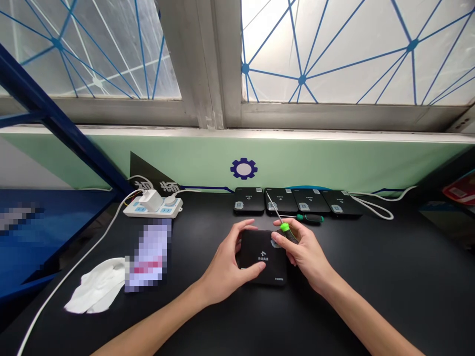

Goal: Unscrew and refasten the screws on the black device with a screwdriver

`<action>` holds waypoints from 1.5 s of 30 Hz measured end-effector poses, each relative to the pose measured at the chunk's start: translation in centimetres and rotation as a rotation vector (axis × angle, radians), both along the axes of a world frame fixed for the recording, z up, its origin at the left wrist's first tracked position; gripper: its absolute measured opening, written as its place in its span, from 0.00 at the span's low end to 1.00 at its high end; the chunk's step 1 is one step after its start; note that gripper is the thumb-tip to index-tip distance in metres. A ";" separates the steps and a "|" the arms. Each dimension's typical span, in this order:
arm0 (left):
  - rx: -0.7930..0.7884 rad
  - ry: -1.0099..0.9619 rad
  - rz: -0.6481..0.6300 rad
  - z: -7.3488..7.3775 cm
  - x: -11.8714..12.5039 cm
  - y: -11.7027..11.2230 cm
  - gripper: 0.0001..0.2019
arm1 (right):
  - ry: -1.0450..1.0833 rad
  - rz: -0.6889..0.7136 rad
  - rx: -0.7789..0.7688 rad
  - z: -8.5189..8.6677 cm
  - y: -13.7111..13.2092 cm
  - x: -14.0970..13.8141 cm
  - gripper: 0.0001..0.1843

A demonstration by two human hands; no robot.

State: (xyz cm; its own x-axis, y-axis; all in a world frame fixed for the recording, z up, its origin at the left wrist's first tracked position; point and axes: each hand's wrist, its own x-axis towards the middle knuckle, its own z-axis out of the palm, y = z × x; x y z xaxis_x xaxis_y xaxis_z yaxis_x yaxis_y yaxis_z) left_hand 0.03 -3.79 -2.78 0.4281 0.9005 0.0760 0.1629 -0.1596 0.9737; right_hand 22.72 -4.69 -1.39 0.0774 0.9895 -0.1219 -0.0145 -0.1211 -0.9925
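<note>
Clasping the black box (267, 251) in your left grip (225, 266)
Your right grip (306, 248) seems closed around the screwdriver (285, 228); angle it well clear.

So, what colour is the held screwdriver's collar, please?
The collar is bright lime green, clearest in the head view.

The box (269, 254) was matte black with pale lettering, the screwdriver (284, 227) lime and black; from here, the wall (193, 160) looked mint green, its gear (244, 169) navy around a pale centre.

Free desk (389, 277) to right, boxes (301, 198) beyond
</note>
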 end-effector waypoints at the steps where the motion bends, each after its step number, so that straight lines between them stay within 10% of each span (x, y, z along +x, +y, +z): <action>1: 0.069 0.064 -0.017 0.1 -0.2 0.0 0.44 | -0.011 0.000 0.003 -0.1 0.1 0.1 0.32; 16: 0.201 0.284 -0.164 -0.4 -0.7 0.3 0.61 | -0.269 -0.011 -0.024 -3.2 1.0 1.8 0.21; 29: 0.223 0.339 -0.177 0.1 -0.7 0.7 0.56 | -0.679 0.242 0.373 0.0 3.4 6.2 0.18; 45: 0.190 0.347 -0.166 -1.3 -1.2 1.1 0.64 | -1.061 0.301 0.626 -3.0 4.0 9.6 0.14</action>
State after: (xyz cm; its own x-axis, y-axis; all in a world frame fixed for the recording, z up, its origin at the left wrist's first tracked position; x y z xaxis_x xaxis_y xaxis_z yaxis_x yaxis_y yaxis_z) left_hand -1.14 -2.72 -4.06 0.5954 0.8012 0.0604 0.4323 -0.3828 0.8165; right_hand 32.35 -0.72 -4.38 -0.3876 0.8508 0.3549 0.7666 0.5113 -0.3885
